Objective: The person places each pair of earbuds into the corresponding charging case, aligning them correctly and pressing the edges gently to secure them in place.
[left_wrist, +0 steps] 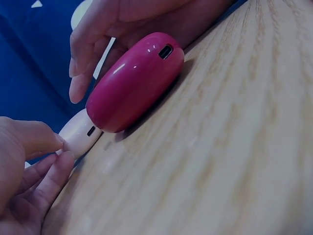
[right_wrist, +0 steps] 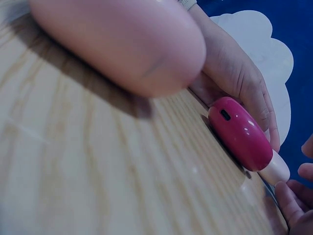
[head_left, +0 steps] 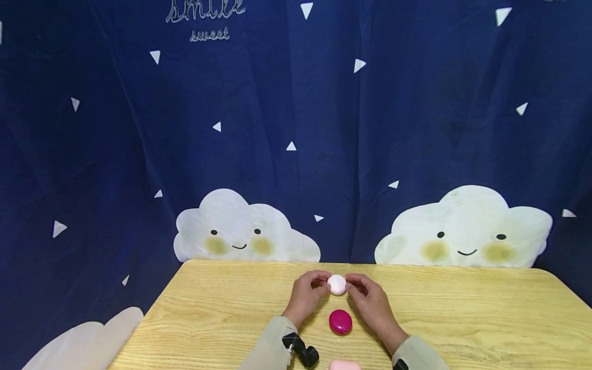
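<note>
At the far part of the table, a pale pink-white round case [head_left: 337,284] lies between both hands. The left hand [head_left: 305,297] pinches its left edge with thumb and fingers; the right hand [head_left: 372,307] pinches the right edge. A small port slot shows on this white case [left_wrist: 80,133] in the left wrist view. Nearer the person, a glossy magenta round case [head_left: 340,322] rests between the forearms, untouched. Its charging port faces the person in both wrist views. A lighter pink case [head_left: 344,365] is cut off by the head view's bottom edge and looms large in the right wrist view.
The wooden table [head_left: 222,308] has a light grain and rounded far corners. Behind it hangs a dark blue curtain [head_left: 259,128] with white triangles and smiling clouds. A black wrist camera mount [head_left: 301,350] sits on the left sleeve.
</note>
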Action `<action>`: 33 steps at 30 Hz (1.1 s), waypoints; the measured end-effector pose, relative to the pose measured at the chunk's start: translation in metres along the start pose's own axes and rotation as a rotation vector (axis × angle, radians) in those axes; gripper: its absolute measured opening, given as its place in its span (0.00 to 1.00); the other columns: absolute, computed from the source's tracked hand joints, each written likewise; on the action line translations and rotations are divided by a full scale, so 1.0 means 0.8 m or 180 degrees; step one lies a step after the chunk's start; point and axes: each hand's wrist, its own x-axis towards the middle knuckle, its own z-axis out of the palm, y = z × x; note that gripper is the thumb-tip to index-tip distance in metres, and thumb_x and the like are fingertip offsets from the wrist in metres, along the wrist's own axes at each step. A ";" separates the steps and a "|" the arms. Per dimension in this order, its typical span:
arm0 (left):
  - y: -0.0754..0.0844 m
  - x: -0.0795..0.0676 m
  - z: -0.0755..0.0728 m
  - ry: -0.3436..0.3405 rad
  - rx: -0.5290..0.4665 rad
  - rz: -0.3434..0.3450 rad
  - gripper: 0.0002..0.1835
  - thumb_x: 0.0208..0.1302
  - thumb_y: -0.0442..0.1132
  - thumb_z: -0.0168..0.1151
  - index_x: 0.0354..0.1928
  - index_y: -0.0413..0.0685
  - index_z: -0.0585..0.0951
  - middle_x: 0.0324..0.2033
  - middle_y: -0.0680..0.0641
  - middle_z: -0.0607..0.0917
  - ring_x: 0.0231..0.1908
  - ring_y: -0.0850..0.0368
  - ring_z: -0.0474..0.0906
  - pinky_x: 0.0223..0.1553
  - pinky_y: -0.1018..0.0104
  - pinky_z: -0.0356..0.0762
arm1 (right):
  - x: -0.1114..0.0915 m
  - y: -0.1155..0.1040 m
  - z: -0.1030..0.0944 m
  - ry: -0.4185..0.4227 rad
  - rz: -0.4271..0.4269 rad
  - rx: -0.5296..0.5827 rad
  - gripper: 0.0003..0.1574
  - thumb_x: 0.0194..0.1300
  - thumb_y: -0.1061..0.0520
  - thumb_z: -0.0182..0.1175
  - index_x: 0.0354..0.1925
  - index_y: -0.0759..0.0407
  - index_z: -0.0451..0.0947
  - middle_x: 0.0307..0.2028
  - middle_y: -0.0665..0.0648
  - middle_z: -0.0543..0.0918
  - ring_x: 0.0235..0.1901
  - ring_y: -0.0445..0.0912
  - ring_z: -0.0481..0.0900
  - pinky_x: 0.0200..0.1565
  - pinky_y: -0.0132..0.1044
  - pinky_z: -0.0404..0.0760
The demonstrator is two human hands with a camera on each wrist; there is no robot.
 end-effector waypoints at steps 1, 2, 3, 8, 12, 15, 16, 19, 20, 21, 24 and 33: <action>0.000 0.000 0.000 0.0000 0.0018 0.0009 0.11 0.52 0.30 0.63 0.40 0.44 0.82 0.32 0.49 0.82 0.32 0.62 0.76 0.37 0.71 0.73 | 0.000 0.000 0.000 0.0001 -0.0004 0.0002 0.14 0.59 0.58 0.60 0.44 0.59 0.78 0.44 0.54 0.81 0.39 0.42 0.77 0.41 0.29 0.74; 0.001 0.000 0.000 -0.0002 0.0035 0.0008 0.12 0.52 0.30 0.63 0.40 0.44 0.82 0.32 0.49 0.82 0.32 0.62 0.76 0.37 0.71 0.73 | 0.000 0.000 0.000 0.0002 -0.0008 -0.0002 0.14 0.59 0.58 0.60 0.44 0.59 0.78 0.43 0.54 0.81 0.39 0.42 0.77 0.41 0.29 0.74; 0.000 0.000 -0.001 -0.0004 0.0046 0.0013 0.12 0.52 0.30 0.63 0.40 0.45 0.82 0.32 0.49 0.82 0.32 0.62 0.76 0.37 0.71 0.73 | 0.001 0.001 0.000 0.0004 -0.0013 -0.0006 0.14 0.58 0.58 0.60 0.44 0.59 0.78 0.43 0.53 0.81 0.39 0.42 0.77 0.41 0.29 0.74; -0.001 0.000 -0.001 -0.0017 0.0068 0.0019 0.12 0.52 0.30 0.62 0.41 0.44 0.82 0.33 0.48 0.82 0.33 0.60 0.76 0.37 0.71 0.73 | 0.001 0.003 0.001 0.0013 -0.0040 -0.0051 0.14 0.58 0.58 0.60 0.44 0.59 0.78 0.42 0.53 0.81 0.39 0.42 0.77 0.41 0.30 0.74; -0.002 -0.001 -0.001 0.0002 0.0105 0.0028 0.12 0.52 0.31 0.62 0.41 0.44 0.82 0.34 0.47 0.82 0.33 0.61 0.76 0.37 0.72 0.73 | 0.001 0.003 0.001 0.0015 -0.0045 -0.0072 0.13 0.58 0.58 0.60 0.44 0.58 0.78 0.41 0.52 0.81 0.39 0.42 0.77 0.41 0.30 0.74; -0.002 -0.002 0.000 0.0019 0.0140 0.0012 0.11 0.53 0.31 0.62 0.40 0.45 0.82 0.34 0.48 0.81 0.34 0.61 0.75 0.37 0.72 0.73 | 0.001 0.003 0.001 0.0010 -0.0035 -0.0093 0.13 0.58 0.57 0.60 0.44 0.58 0.79 0.40 0.52 0.81 0.38 0.42 0.77 0.40 0.30 0.74; -0.002 -0.002 0.000 0.0022 0.0144 0.0014 0.11 0.53 0.31 0.63 0.40 0.45 0.82 0.34 0.48 0.81 0.34 0.61 0.75 0.37 0.72 0.73 | 0.001 0.003 0.001 0.0006 -0.0031 -0.0098 0.14 0.58 0.57 0.60 0.44 0.58 0.79 0.40 0.51 0.81 0.38 0.42 0.77 0.40 0.29 0.74; -0.001 -0.002 0.001 0.0033 0.0147 0.0002 0.11 0.53 0.32 0.63 0.40 0.45 0.82 0.34 0.48 0.81 0.35 0.60 0.75 0.38 0.72 0.73 | 0.001 0.003 0.000 0.0005 -0.0044 -0.0128 0.14 0.59 0.56 0.60 0.44 0.58 0.79 0.40 0.52 0.81 0.37 0.41 0.77 0.40 0.29 0.74; -0.001 -0.002 0.001 0.0036 0.0143 0.0004 0.11 0.53 0.32 0.63 0.40 0.45 0.82 0.34 0.48 0.81 0.35 0.60 0.75 0.38 0.72 0.73 | 0.001 0.003 0.000 0.0004 -0.0042 -0.0132 0.14 0.59 0.56 0.60 0.44 0.58 0.79 0.40 0.51 0.81 0.37 0.41 0.77 0.40 0.29 0.74; -0.001 -0.002 0.001 0.0038 0.0136 0.0003 0.11 0.53 0.32 0.63 0.40 0.45 0.82 0.34 0.48 0.81 0.35 0.60 0.75 0.37 0.72 0.73 | 0.001 0.003 0.000 0.0003 -0.0042 -0.0135 0.14 0.59 0.56 0.60 0.44 0.58 0.79 0.40 0.51 0.81 0.37 0.41 0.77 0.40 0.29 0.74; -0.001 -0.002 0.001 0.0038 0.0139 -0.0004 0.11 0.53 0.32 0.63 0.40 0.45 0.82 0.34 0.48 0.81 0.35 0.59 0.75 0.37 0.72 0.73 | 0.001 0.004 0.000 0.0002 -0.0040 -0.0145 0.14 0.59 0.55 0.60 0.44 0.58 0.79 0.39 0.51 0.81 0.37 0.41 0.76 0.40 0.29 0.74; -0.001 -0.002 0.001 0.0036 0.0107 -0.0004 0.11 0.53 0.31 0.62 0.40 0.45 0.82 0.34 0.48 0.81 0.34 0.60 0.75 0.37 0.72 0.72 | 0.000 0.005 -0.001 0.0008 -0.0052 -0.0117 0.14 0.59 0.56 0.59 0.44 0.58 0.79 0.39 0.51 0.81 0.37 0.41 0.76 0.40 0.29 0.74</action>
